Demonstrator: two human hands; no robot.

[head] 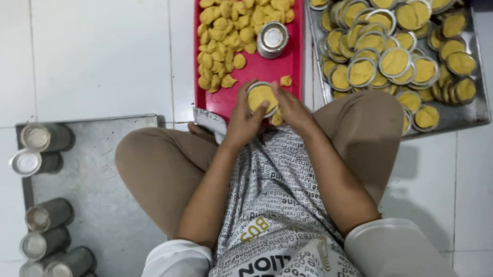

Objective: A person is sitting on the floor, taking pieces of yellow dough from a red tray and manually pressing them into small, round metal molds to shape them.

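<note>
You sit cross-legged on a white tiled floor, your knees in tan trousers spread to 9 and 3 o'clock of your hands. At 8 o'clock lies a grey metal sheet, and along its left edge lie stacks of empty foil cups on their sides, more of them down by 7 o'clock. At 1 o'clock a large steel tray is heaped with filled foil cups, each lined with yellow dough, overlapping one another up to the tray's rim. Your right knee covers that tray's near left corner.

At 12 o'clock sits a red plastic tray, touching the steel tray's left side. Its far left part is piled with yellow dough pieces, and a short stack of empty cups stands at the pile's right edge. A single dough piece lies loose on the bare red floor of the tray, just beyond your right fingers.

Over the tray's near edge, your left hand and right hand meet around one foil cup with dough. Your left fingers curl around its left rim, gripping it; your right fingers close on its right side and press into the dough. The cup faces upward, held just above the tray.
</note>
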